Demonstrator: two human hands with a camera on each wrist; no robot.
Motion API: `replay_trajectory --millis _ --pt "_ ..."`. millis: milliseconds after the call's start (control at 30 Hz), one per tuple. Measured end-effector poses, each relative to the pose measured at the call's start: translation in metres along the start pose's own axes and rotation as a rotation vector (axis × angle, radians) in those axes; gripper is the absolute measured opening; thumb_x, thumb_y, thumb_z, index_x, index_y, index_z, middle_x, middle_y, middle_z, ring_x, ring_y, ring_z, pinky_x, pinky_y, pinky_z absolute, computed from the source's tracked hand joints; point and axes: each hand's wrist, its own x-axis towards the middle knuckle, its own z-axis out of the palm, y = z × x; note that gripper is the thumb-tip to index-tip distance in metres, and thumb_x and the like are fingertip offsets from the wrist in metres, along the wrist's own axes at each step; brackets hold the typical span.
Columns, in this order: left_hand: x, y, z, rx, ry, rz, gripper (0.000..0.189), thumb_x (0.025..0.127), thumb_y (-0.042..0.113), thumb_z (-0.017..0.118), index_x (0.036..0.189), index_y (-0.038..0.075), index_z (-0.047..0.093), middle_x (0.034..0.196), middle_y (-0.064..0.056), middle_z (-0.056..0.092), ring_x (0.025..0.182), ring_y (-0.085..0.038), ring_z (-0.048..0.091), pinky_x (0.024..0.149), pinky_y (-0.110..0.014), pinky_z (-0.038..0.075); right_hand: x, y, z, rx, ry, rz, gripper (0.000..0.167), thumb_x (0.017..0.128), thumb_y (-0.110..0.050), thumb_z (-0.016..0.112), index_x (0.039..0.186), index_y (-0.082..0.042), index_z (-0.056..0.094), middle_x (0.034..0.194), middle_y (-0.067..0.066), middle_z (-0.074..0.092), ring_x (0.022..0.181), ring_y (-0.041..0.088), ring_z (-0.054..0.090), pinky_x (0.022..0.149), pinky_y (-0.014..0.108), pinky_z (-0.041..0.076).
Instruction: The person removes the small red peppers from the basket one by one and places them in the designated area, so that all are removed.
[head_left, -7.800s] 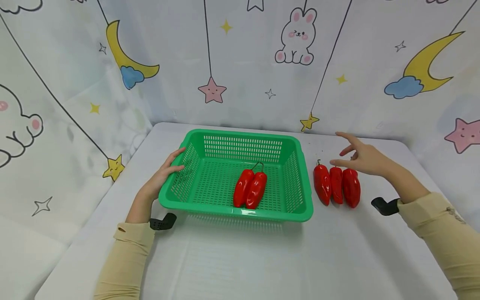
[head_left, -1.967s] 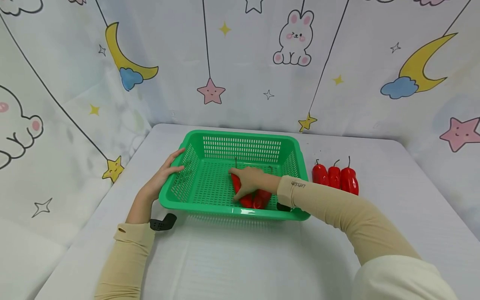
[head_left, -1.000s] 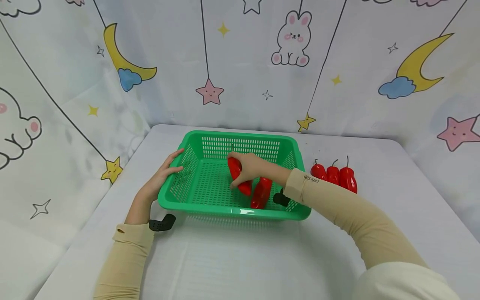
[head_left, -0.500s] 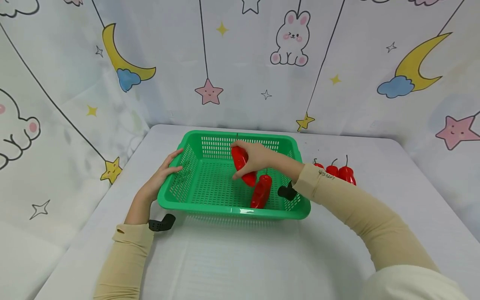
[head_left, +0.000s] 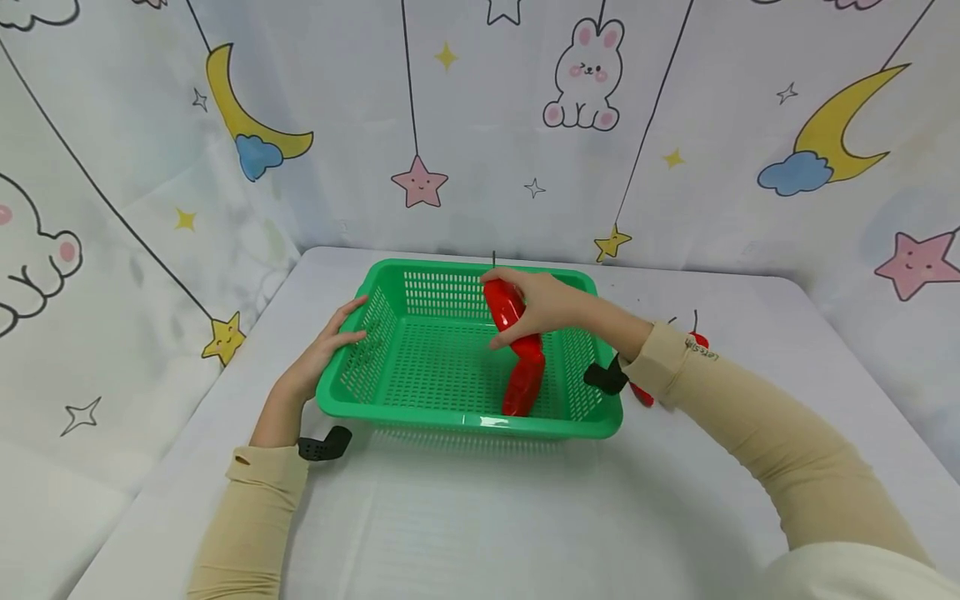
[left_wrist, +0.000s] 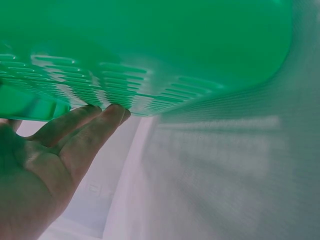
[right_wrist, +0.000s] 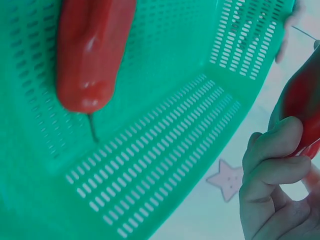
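Observation:
My right hand [head_left: 551, 302] grips a glossy red pepper [head_left: 504, 304], its stem pointing up, above the green basket [head_left: 465, 422]. In the right wrist view, that hand's fingers [right_wrist: 272, 175] curl against the held pepper [right_wrist: 305, 95] at the right edge. A second red pepper [head_left: 522, 390] lies in the basket, its top partly covered by the held one. My left hand [head_left: 318, 354] rests at the basket's left rim with its fingertips over the edge. From the left wrist, straight fingers [left_wrist: 90, 137] touch the basket's slotted outer wall [left_wrist: 120, 75].
Right of the basket, more red peppers [head_left: 642, 395] lie on the white table [head_left: 480, 517], mostly hidden by the right forearm. A black wrist device [head_left: 606, 377] on the right arm overlaps the basket's right rim. A patterned backdrop [head_left: 495, 108] stands behind.
My right hand has taken one pepper from the basket floor, raised it and carried it toward the right. The other pepper stays in the basket. My left hand keeps its place.

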Motion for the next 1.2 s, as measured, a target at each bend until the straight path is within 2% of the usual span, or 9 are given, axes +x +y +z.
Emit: replay_trajectory --millis 333,600,867,1200 --pt "0.001 0.001 0.001 -0.005 0.0 -0.004 0.058 0.097 0.021 0.04 0.148 0.023 0.011 0.152 0.001 -0.011 0.136 -0.029 -0.006 0.102 -0.056 0.016 -0.022 0.017 -0.016 -0.002 0.042 0.001 0.084 0.069 -0.036 0.078 0.138 -0.02 0.032 0.113 0.011 0.05 0.1 0.027 0.05 0.067 0.033 0.051" --pt "0.0 0.001 0.001 0.011 0.001 -0.001 0.059 0.097 0.024 0.041 0.148 0.024 0.011 0.152 0.002 -0.011 0.136 -0.027 -0.01 0.101 -0.058 0.014 -0.034 0.028 -0.022 0.003 0.072 0.006 0.084 0.068 -0.039 0.079 0.136 -0.023 0.033 0.116 0.01 0.049 0.102 0.027 0.049 0.068 0.033 0.051" --pt "-0.001 0.002 0.0 -0.013 -0.002 -0.01 0.058 0.098 0.022 0.04 0.148 0.025 0.01 0.151 0.002 -0.012 0.136 -0.03 -0.005 0.101 -0.055 0.019 -0.045 0.036 -0.028 0.018 0.113 0.018 0.083 0.066 -0.038 0.08 0.135 -0.026 0.036 0.113 0.007 0.05 0.1 0.025 0.05 0.068 0.033 0.052" --pt "0.001 0.001 0.0 -0.006 -0.008 0.003 0.059 0.097 0.023 0.04 0.148 0.024 0.011 0.151 0.002 -0.012 0.136 -0.028 -0.008 0.101 -0.057 0.015 -0.062 0.051 -0.036 0.039 0.133 0.066 0.085 0.067 -0.034 0.081 0.137 -0.021 0.034 0.112 0.01 0.05 0.094 0.027 0.054 0.067 0.036 0.052"
